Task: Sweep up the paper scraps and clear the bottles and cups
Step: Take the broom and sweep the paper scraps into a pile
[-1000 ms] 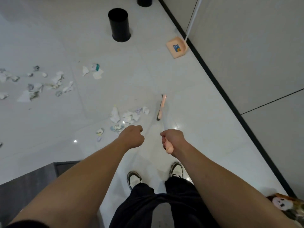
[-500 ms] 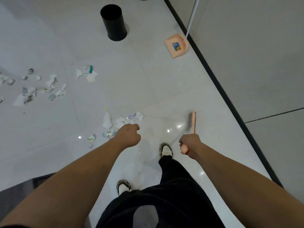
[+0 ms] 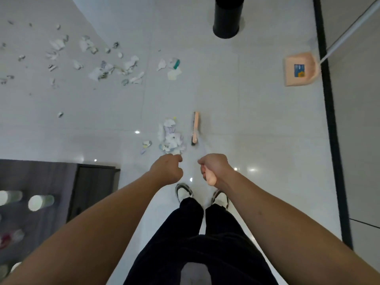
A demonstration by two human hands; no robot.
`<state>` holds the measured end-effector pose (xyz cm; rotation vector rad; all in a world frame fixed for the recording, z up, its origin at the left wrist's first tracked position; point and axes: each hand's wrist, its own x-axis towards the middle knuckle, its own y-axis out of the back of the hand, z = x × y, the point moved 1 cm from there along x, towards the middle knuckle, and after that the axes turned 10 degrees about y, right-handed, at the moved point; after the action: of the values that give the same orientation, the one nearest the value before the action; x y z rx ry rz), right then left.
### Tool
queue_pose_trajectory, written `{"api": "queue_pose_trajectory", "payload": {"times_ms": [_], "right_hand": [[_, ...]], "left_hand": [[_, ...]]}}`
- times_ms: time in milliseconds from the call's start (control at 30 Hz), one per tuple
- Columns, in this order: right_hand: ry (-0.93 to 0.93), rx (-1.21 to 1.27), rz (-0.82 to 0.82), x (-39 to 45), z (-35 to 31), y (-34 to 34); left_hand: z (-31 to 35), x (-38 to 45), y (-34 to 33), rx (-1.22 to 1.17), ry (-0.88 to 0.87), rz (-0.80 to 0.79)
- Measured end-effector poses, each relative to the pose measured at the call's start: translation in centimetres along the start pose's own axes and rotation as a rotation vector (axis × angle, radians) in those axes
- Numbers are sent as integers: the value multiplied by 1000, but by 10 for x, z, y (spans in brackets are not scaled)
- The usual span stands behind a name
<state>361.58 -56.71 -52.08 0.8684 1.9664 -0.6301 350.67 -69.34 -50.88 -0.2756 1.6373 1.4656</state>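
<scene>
My right hand (image 3: pixel 213 169) is closed around the pink end of a broom handle. The pink broom head (image 3: pixel 196 125) rests on the white floor ahead of my feet. A small heap of paper scraps (image 3: pixel 171 138) lies just left of the broom head. My left hand (image 3: pixel 167 169) is a closed fist beside the right one, with nothing visible in it. Many more paper scraps (image 3: pixel 115 68) are scattered over the floor at the upper left. White cups (image 3: pixel 41 202) stand on a dark table at the lower left.
A pink dustpan (image 3: pixel 300 68) with a long white handle leans against the wall at the upper right. A black cylindrical bin (image 3: pixel 226 17) stands at the top. The dark table (image 3: pixel 92 182) edges in from the lower left. A black baseboard (image 3: pixel 331 140) runs along the right wall.
The broom head swung from the right back to the left, up against the nearby scraps, which now lie bunched closer. My feet came together, and the view shifted to show the table with cups.
</scene>
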Motion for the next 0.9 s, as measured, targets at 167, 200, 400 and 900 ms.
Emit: {"api": "queue_pose_trajectory", "payload": {"times_ms": [167, 200, 400, 900], "right_hand": [[13, -126, 129, 9, -2, -34], [13, -153, 143, 13, -4, -36], [4, -177, 71, 33, -31, -65], [136, -524, -267, 20, -107, -218]], "left_hand": [[-29, 13, 14, -93, 76, -27], [-34, 16, 17, -119, 79, -21], [-74, 36, 33, -227, 119, -8], [-161, 48, 42, -555, 325, 40]]}}
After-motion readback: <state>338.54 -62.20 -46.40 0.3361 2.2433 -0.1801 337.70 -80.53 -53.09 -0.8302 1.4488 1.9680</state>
